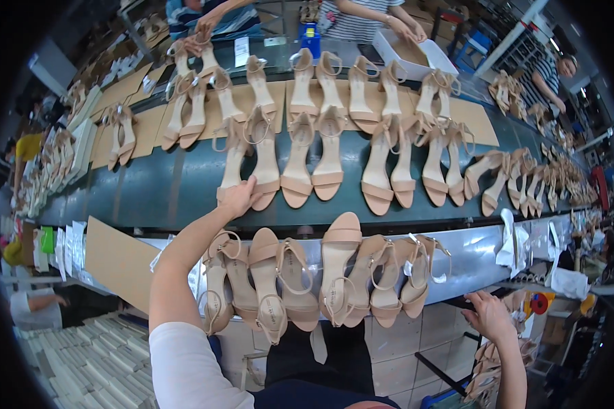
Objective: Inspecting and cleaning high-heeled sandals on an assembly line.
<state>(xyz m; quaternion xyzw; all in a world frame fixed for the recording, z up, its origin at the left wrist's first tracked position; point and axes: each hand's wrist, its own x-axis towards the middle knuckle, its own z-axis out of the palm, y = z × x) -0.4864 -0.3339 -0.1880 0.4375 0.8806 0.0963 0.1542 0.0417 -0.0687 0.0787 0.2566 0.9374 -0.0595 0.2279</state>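
Seven tan sandals (300, 279) lie side by side on the metal ledge (484, 252) closest to the person, toes pointing away and ankle straps hanging toward the person's lap. The left hand (239, 198) reaches past them onto the dark green belt (157, 191), its fingers closed on the toe end of one sandal (233, 160) at the left of the front row on the belt. That front row counts about eight sandals in loose pairs, toes toward the person. Behind it a second row of sandals (334, 85) rests on flat sheets of brown cardboard (477, 116); their exact number is hard to tell where the straps overlap. More sandals crowd the belt toward the right rim (532, 180), too bunched to count. The right hand (490, 317) hangs low on the right, below the ledge, with fingers loosely spread and nothing in it, just above a cluster of sandals (488, 371) by the floor. Across the belt, two people stand with their hands at an open white box (416, 58), and a third person (549, 75) works farther right. Stacks of pale boxes (95, 361) fill the lower left.
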